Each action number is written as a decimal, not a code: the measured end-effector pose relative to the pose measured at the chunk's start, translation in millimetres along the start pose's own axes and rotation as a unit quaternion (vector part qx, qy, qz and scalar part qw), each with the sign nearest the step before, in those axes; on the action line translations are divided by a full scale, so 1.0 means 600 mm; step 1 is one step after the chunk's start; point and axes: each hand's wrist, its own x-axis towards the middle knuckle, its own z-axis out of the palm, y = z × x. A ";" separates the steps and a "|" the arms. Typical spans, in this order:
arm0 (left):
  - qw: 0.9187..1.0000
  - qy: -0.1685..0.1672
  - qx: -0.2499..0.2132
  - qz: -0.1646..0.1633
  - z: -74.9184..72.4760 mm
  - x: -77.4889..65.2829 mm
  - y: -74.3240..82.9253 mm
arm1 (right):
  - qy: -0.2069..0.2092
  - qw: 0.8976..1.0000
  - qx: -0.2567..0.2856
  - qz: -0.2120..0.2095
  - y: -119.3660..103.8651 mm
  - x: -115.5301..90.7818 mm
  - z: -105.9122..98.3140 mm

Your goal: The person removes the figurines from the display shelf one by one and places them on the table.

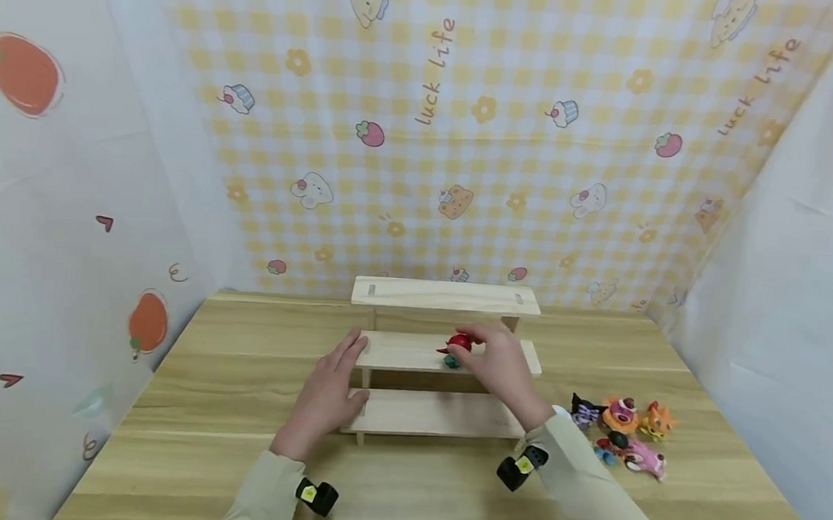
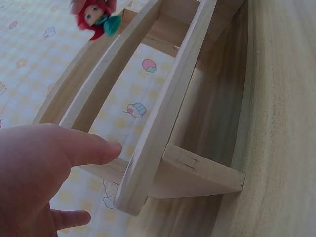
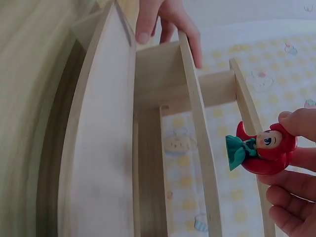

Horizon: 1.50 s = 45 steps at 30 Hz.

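Note:
A small mermaid figurine (image 3: pixel 269 148) with red hair and a teal tail is pinched by its hair in my right hand (image 1: pixel 502 366). In the head view it hangs over the middle board of a three-tier wooden shelf (image 1: pixel 420 414). In the right wrist view its tail points toward that board. My left hand (image 1: pixel 327 395) is at the shelf's left end, fingers extended along the middle board's edge and the thumb by the lowest board. The left wrist view shows this thumb (image 2: pixel 94 148) stretched out beside the boards.
Right of the shelf, several small figurines lie grouped on the wooden table (image 1: pixel 223 432): a pink one (image 1: pixel 644 458), an orange one (image 1: pixel 657 421), a dark one with purple stripes (image 1: pixel 585 412). A yellow checked cloth (image 1: pixel 481 168) hangs behind, with white cloth walls at both sides.

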 end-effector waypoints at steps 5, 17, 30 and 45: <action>1.000 0.008 0.005 0.001 -0.006 -0.001 -0.011 | -0.016 0.999 0.013 0.032 0.030 -0.020 -0.029; 1.000 0.007 0.010 0.004 -0.011 -0.008 -0.024 | -0.006 0.997 -0.034 0.063 0.112 -0.092 -0.109; 1.000 0.012 0.008 0.027 0.001 0.000 -0.012 | -0.014 0.988 -0.125 0.085 0.178 -0.187 -0.127; 1.000 -0.003 0.007 0.019 0.003 0.003 -0.003 | -0.040 0.979 -0.173 0.097 0.212 -0.212 -0.093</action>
